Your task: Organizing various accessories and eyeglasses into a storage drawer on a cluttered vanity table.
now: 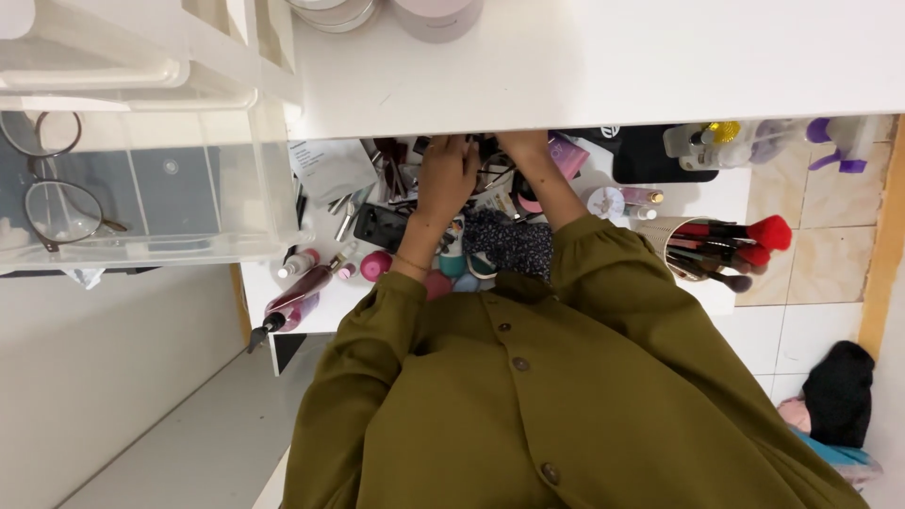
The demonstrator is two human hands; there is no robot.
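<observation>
My left hand (443,174) and my right hand (524,149) reach forward into a cluttered lower shelf (726,193) full of cosmetics, just under the edge of a white tabletop (603,66). The fingertips of both hands are hidden among small tubes and compacts below that edge, so whether they grip anything does not show. A dark patterned pouch (509,243) lies between my forearms. A thin bracelet circles my left wrist. My sleeves and buttoned front are olive green.
A cup of red-tipped makeup brushes (709,250) stands at the right. A pink pump bottle (300,292) lies left, beside a pink round sponge (375,265). A clear plastic drawer unit holds eyeglasses (61,212). Spray bottles (834,141) stand far right, and dark clothing (839,391) lies on the tiled floor.
</observation>
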